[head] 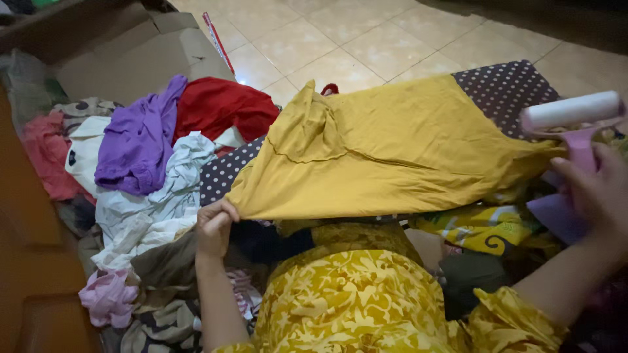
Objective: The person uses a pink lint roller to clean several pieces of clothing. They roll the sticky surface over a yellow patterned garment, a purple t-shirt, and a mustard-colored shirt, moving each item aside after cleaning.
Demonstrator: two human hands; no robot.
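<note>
A mustard-yellow cloth [386, 150] lies stretched across a dotted dark fabric [507, 88]. My left hand [214, 225] pinches the cloth's near left corner and holds it taut. My right hand [592, 196] grips the pink handle of a lint roller [574, 112], whose white roll sits at the cloth's right end. My lap is covered by a yellow floral garment [353, 301].
A heap of clothes lies on the left: a purple piece [140, 140], a red one [219, 108], white ones [163, 202] and a pink one [108, 297]. An open cardboard box [124, 55] stands behind them. Tiled floor [340, 39] stretches beyond. A yellow patterned fabric [481, 229] lies under the cloth.
</note>
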